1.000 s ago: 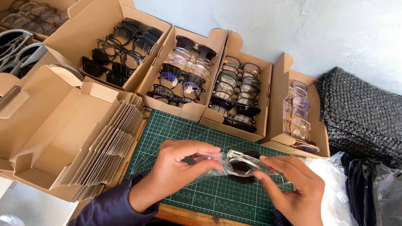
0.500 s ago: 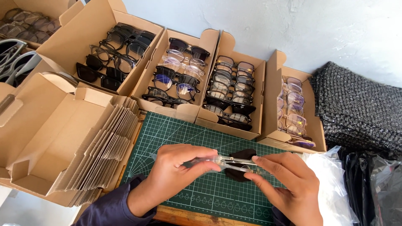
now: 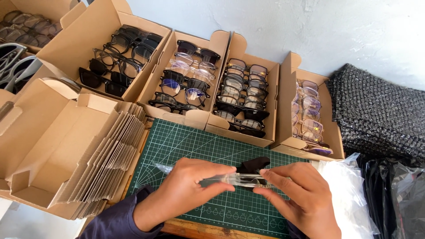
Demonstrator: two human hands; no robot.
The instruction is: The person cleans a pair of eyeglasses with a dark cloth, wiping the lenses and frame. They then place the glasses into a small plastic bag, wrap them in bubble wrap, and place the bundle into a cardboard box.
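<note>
Both hands, left hand point(image 3: 188, 194) and right hand point(image 3: 301, 199), pinch the clear-sleeved black glasses point(image 3: 239, 177) at lower centre, so I press evenly, flat above the green cutting mat point(image 3: 186, 141).

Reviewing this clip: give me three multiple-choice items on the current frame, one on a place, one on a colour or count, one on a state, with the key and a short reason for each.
1. Where does the stack of flat cardboard blanks lie?
A. left of the cutting mat
B. on the black mesh
C. inside a glasses box

2. What colour is the cutting mat?
A. blue
B. green
C. red

3. How is the clear bagged pair of glasses held?
A. lying untouched on the mat
B. by the left hand alone
C. between both hands

Key:
1 A, the stack leans against the open carton beside the mat's left edge.
2 B, the mat is dark green with a pale grid.
3 C, the left hand and right hand each grip an end, just above the mat.
</note>
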